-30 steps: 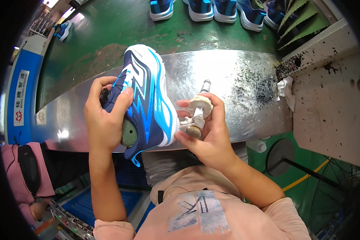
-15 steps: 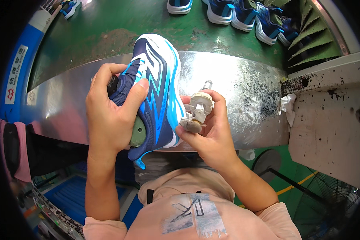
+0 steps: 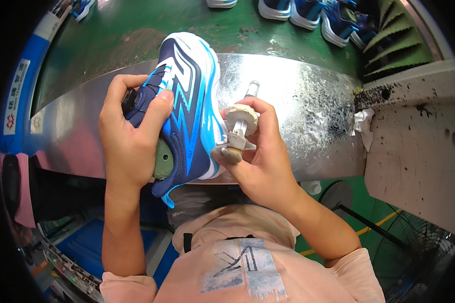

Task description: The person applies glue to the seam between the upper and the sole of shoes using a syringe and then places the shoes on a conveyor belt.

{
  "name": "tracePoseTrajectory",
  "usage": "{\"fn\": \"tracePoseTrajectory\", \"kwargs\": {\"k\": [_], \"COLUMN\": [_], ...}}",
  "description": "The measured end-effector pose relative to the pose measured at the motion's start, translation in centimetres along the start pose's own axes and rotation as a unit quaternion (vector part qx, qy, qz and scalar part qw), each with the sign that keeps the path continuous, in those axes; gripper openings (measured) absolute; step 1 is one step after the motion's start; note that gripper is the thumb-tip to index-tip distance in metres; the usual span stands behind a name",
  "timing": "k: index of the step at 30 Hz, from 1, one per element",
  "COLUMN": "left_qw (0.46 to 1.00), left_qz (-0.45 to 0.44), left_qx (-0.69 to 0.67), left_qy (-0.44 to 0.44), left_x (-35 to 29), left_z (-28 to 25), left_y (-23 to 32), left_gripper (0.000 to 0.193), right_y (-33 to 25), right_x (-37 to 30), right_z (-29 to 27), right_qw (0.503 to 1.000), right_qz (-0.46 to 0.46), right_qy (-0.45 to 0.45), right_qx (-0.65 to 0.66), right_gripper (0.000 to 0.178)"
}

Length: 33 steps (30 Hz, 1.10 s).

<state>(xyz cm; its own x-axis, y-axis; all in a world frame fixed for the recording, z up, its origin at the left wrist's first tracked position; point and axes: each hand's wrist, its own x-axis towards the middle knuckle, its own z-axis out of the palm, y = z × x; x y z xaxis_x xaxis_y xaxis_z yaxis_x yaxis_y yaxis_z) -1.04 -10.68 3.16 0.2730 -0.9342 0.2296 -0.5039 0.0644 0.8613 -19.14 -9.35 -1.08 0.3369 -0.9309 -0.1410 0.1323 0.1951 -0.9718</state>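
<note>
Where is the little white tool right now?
In the head view, the white tool is just right of centre, held in the right hand, its tip against the blue shoe's white sole.

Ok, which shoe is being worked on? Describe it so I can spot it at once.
Look at the shiny metal bench in the middle. The shoe is above its near edge, gripped by the left hand. Unlike the shoes on the green belt beyond, it is held, navy with cyan zigzags.

The shoe (image 3: 187, 101) in my left hand (image 3: 131, 146) is smooth blue cloth with a matt white rubbery sole. My right hand (image 3: 260, 161) grips a dull, crusted brush (image 3: 240, 123). The metal bench (image 3: 298, 106) shines, speckled rough with dried black specks. Crumpled white paper (image 3: 361, 123) looks soft.
</note>
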Motion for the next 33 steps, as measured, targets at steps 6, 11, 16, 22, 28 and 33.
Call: {"fn": "tracePoseTrajectory", "kwargs": {"k": [6, 11, 16, 22, 28, 33], "left_qw": [0.999, 0.996, 0.931, 0.852, 0.845, 0.885], "left_qz": [-0.028, 0.043, 0.293, 0.432, 0.446, 0.371], "left_qx": [-0.019, 0.077, 0.21, 0.277, 0.268, 0.211], "left_qy": [0.009, -0.016, -0.063, -0.102, -0.124, -0.188], "left_x": [0.0, 0.3, -2.6, -7.0, -8.1, -8.0], "left_z": [0.1, -1.1, -2.6, -2.8, -2.8, -3.1], "left_y": [-0.2, 0.0, 4.4, 4.6, 4.5, 5.0], "left_gripper": [0.023, 0.026, 0.045, 0.052, 0.051, 0.054], "right_y": [0.5, 0.8, -2.5, -5.3, -6.2, -5.9], "right_x": [0.0, -0.4, -1.5, -2.1, -3.2, -3.1], "right_z": [0.0, -0.4, -5.2, -6.9, -7.4, -7.9], "right_qw": [0.996, 0.996, 0.974, 0.969, 0.977, 0.989], "right_qz": [-0.048, -0.087, -0.102, -0.103, -0.083, -0.075], "right_qy": [0.001, 0.017, 0.119, 0.078, 0.05, 0.077], "right_qx": [-0.073, -0.031, 0.163, 0.209, 0.19, 0.104], "right_gripper": [0.064, 0.057, 0.062, 0.063, 0.056, 0.055]}}
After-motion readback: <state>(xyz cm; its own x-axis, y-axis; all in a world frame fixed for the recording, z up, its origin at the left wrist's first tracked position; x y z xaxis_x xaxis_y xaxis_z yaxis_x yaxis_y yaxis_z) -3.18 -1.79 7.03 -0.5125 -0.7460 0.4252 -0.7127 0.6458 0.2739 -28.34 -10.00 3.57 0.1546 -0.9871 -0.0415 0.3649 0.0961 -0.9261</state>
